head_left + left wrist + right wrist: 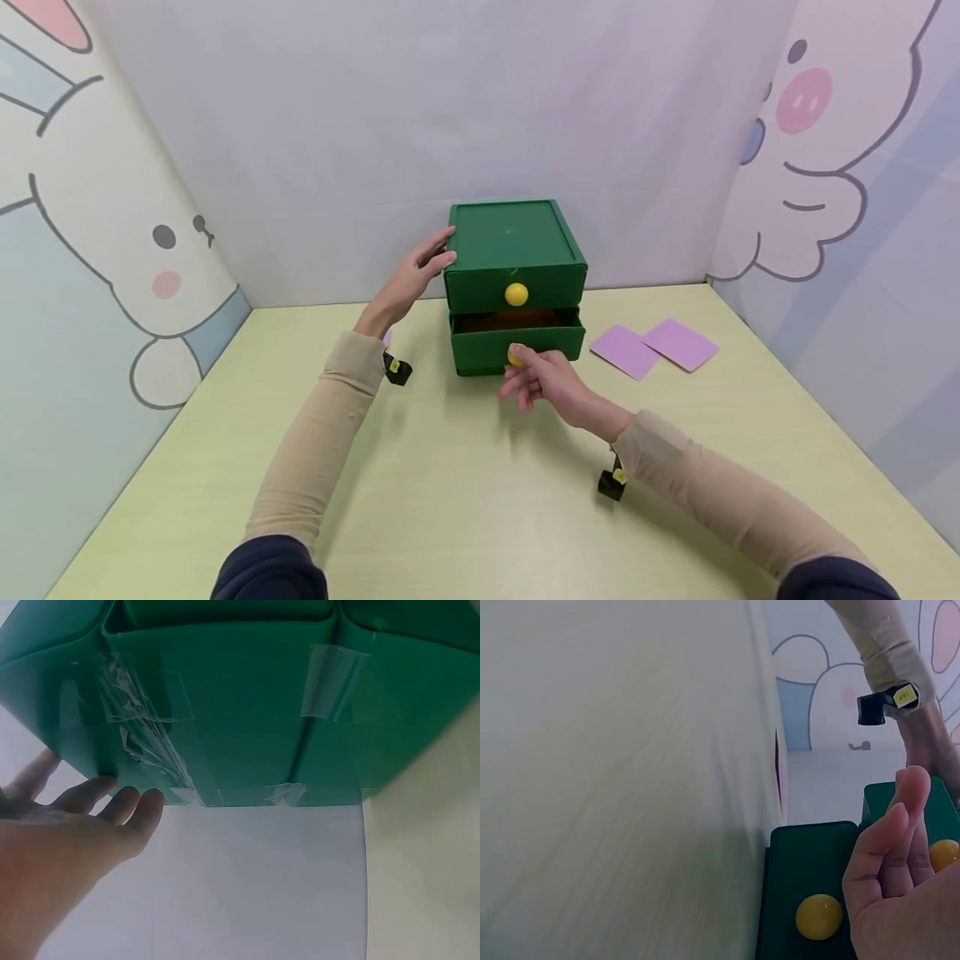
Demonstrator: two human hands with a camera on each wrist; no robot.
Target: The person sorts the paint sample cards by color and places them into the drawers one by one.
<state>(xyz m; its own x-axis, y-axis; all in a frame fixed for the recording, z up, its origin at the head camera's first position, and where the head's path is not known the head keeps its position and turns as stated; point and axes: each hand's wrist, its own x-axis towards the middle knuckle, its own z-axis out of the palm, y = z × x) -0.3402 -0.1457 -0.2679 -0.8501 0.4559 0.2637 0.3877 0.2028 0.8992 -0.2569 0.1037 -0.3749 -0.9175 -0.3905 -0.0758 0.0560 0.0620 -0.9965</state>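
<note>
A green two-drawer box [516, 233] has a yellow knob [517, 294] on its closed upper drawer. Its lower drawer [480, 346] stands partly pulled out, with an orange-brown interior in view. With fingers extended, my left hand [408, 279] rests against the box's upper left side; the left wrist view shows its fingertips at the green wall [225, 712], which has clear tape on it. My right hand [551, 383] is in front of the lower drawer, fingers loosely bent and thumb overlapping the lower knob [514, 357]. In the right wrist view that knob [819, 916] shows whole, beside the hand.
Two pink square cards [624, 351] overlap at their corners on the table, right of the box. A pink bit [387, 337] shows beside the left wrist. Behind the box hangs a pale backdrop [337, 150]; printed side panels [832, 208] stand at both sides.
</note>
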